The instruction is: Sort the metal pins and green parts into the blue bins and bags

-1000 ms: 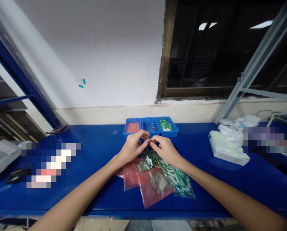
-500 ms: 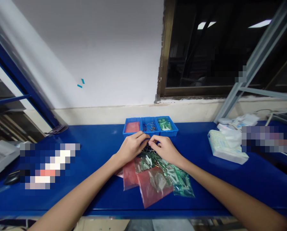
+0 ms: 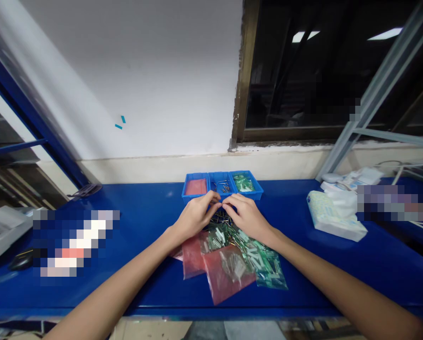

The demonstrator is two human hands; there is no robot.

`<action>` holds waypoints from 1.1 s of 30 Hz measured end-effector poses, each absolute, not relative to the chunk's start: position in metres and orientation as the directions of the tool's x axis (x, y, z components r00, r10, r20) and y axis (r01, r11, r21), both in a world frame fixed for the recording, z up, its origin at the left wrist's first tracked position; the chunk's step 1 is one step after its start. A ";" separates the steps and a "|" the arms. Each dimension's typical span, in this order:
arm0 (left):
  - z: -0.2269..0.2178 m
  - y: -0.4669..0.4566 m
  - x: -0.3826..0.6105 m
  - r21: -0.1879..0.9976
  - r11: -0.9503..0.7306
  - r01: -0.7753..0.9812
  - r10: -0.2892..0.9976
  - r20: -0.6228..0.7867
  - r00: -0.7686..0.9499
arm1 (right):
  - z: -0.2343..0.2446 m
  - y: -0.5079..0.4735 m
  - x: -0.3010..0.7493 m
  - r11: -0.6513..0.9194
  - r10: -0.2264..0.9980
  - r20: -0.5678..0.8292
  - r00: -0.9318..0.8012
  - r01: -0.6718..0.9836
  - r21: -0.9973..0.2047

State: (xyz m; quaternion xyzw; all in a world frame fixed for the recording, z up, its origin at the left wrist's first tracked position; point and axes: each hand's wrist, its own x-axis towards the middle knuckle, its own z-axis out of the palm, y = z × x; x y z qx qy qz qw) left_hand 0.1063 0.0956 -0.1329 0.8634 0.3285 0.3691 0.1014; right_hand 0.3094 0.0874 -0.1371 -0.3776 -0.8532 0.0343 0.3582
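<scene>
My left hand and my right hand meet fingertip to fingertip just in front of the middle blue tray. Both pinch something small between thumb and fingers; it is too small to name. Under the hands lies a heap of thin metal pins. Nearer to me lie red plastic bags and green plastic bags with small white parts inside. The left blue tray holds red bags, the right blue tray green ones.
The blue bench top runs up to a white wall. A pack of tissues and white clutter lie at the right. A dark mouse and a grey device sit at the far left.
Both hands have moved a little farther from me, towards the trays, and the fingertips have drawn closer together. The bags have not moved.
</scene>
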 end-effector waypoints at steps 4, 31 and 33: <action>-0.128 0.099 0.102 0.305 -0.735 0.605 0.631 0.632 0.449 | -0.128 0.111 0.315 0.655 0.623 0.621 -0.475 0.751 -0.083; -0.138 0.107 0.097 0.162 -0.744 0.648 0.664 0.282 0.693 | -0.147 0.092 0.318 0.559 0.822 0.254 -0.510 0.806 -0.192; -0.138 0.106 0.098 0.160 -0.726 0.669 0.683 0.280 0.675 | -0.148 0.092 0.317 0.558 0.823 0.255 -0.507 0.806 -0.197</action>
